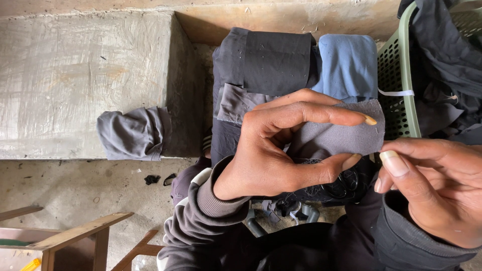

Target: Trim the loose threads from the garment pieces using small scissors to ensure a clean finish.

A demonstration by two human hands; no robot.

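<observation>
My left hand (273,150) holds a small grey fabric piece (346,134) between thumb and fingers, stretched out flat. My right hand (432,185) pinches the right lower corner of the same piece with thumb and forefinger. Behind the hands lies a stack of folded dark grey and black cloth (266,65) with a blue folded cloth (349,62) beside it. Loose dark thread and scraps hang under the held piece.
A green perforated plastic basket (396,70) full of dark clothing stands at the right. A crumpled grey cloth (133,133) lies on the edge of a concrete ledge (75,75). Wooden furniture parts (75,233) sit at the lower left on the concrete floor.
</observation>
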